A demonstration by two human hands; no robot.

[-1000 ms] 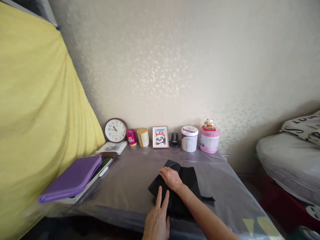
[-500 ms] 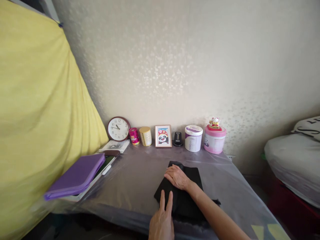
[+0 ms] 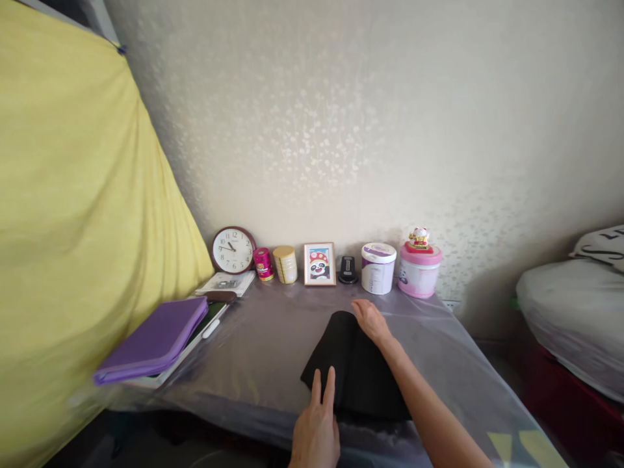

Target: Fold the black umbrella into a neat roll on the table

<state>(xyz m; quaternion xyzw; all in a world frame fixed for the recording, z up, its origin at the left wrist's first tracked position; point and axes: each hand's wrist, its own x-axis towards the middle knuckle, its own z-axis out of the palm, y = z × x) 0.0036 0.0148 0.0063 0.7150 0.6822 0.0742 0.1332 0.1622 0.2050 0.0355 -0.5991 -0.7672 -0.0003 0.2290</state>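
A black folded cloth-like item (image 3: 341, 364) lies near the table's front edge. My left hand (image 3: 318, 422) rests at its lower left part, two fingers stretched out and apart on the black surface, the thumb side hidden. At the item's far right edge, my right hand (image 3: 370, 320) has its fingers pressed together round the black material. The right forearm passes over the item's right side.
Along the wall stand a clock (image 3: 234, 250), a pink can (image 3: 263, 264), a yellow-lidded jar (image 3: 285, 265), a framed panda picture (image 3: 320, 264), a black device (image 3: 348, 270) and two tubs (image 3: 378, 270). A purple folder (image 3: 153, 338) lies left, beside yellow cloth (image 3: 88, 195).
My right hand has moved up and right from the top of the black item to its far edge. The item's upper part now looks smoother and rounder. My left hand stays nearly in place.
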